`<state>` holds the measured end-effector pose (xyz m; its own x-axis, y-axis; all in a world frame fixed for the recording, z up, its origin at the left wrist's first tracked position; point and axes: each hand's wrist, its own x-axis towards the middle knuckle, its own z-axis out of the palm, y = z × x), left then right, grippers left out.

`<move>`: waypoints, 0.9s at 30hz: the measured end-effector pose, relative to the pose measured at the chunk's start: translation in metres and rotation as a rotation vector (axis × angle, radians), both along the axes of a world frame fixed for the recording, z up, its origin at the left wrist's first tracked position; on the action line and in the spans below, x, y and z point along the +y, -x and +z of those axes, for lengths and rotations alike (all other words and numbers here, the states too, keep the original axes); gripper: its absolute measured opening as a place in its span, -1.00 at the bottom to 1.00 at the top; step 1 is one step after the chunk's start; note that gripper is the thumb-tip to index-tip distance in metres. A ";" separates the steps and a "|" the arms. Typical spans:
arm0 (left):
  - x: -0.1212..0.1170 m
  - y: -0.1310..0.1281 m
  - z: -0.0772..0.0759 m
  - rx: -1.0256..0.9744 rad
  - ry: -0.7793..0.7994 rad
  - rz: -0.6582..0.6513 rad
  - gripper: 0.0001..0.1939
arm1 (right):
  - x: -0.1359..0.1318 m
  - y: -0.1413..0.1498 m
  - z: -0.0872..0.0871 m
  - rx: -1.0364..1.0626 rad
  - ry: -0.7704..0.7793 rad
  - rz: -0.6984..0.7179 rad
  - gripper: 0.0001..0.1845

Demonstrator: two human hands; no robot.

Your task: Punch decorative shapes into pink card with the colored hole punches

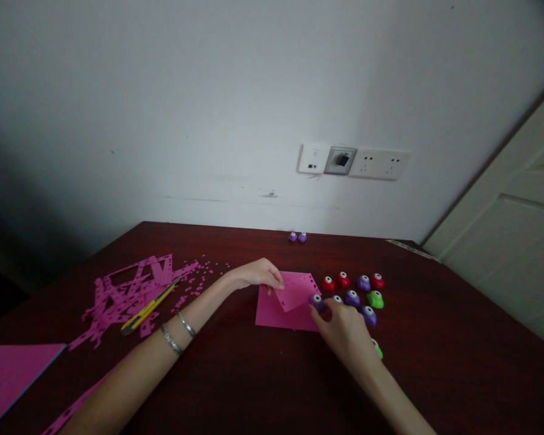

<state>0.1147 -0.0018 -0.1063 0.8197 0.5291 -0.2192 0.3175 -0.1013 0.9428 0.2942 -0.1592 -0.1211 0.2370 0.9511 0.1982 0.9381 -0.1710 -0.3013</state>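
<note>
My left hand (pixel 262 275) pinches the left corner of a small pink paper card (pixel 298 294). Small punched holes run along the card's right edge, with a few more by its lower left side. Beneath it, a larger pink sheet (pixel 271 315) lies on the table. Between the fingers of my right hand (pixel 347 329) is a purple craft punch (pixel 316 302), held against the card's lower right edge. Whether the paper sits inside its slot, I cannot tell. Several other punches, red (pixel 343 279), purple (pixel 369 315) and green (pixel 375 299), stand around my right hand, which partly hides some.
Pink cut-out strips (pixel 133 284) are heaped on the left, with tiny paper bits (pixel 193 283) scattered beside them. A yellow utility knife (pixel 147 309) rests on the heap. Two purple punches (pixel 298 237) stand near the wall. Another pink sheet (pixel 16 377) lies front left.
</note>
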 end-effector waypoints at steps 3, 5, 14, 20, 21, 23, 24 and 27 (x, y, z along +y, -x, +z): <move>0.002 0.000 -0.005 -0.003 -0.023 -0.014 -0.85 | -0.001 0.003 0.000 -0.022 -0.037 0.018 -0.74; 0.003 0.000 -0.007 0.000 -0.037 -0.019 -0.84 | -0.002 0.005 0.000 -0.039 -0.055 0.031 -0.75; 0.004 -0.002 -0.017 0.054 -0.140 -0.061 -0.83 | -0.004 0.012 -0.007 -0.019 0.030 0.106 -0.76; 0.003 -0.002 -0.019 0.112 -0.244 -0.110 -0.85 | -0.005 0.018 -0.005 -0.021 0.094 0.125 -0.74; 0.003 -0.002 -0.019 0.120 -0.264 -0.122 -0.86 | -0.006 0.018 -0.005 -0.027 0.099 0.129 -0.74; 0.003 -0.003 -0.020 0.133 -0.300 -0.146 -0.88 | -0.006 0.018 -0.005 -0.039 0.112 0.137 -0.74; 0.003 -0.003 -0.021 0.140 -0.316 -0.153 -0.88 | -0.005 0.016 -0.005 -0.047 0.120 0.142 -0.74; 0.004 -0.004 -0.024 0.158 -0.377 -0.153 -0.87 | -0.003 0.009 -0.009 -0.072 0.153 0.154 -0.72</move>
<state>0.1186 0.0024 -0.1299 0.8667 0.4715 -0.1630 0.4097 -0.4864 0.7717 0.2856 -0.1618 -0.1296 0.0774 0.9952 0.0603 0.9747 -0.0628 -0.2145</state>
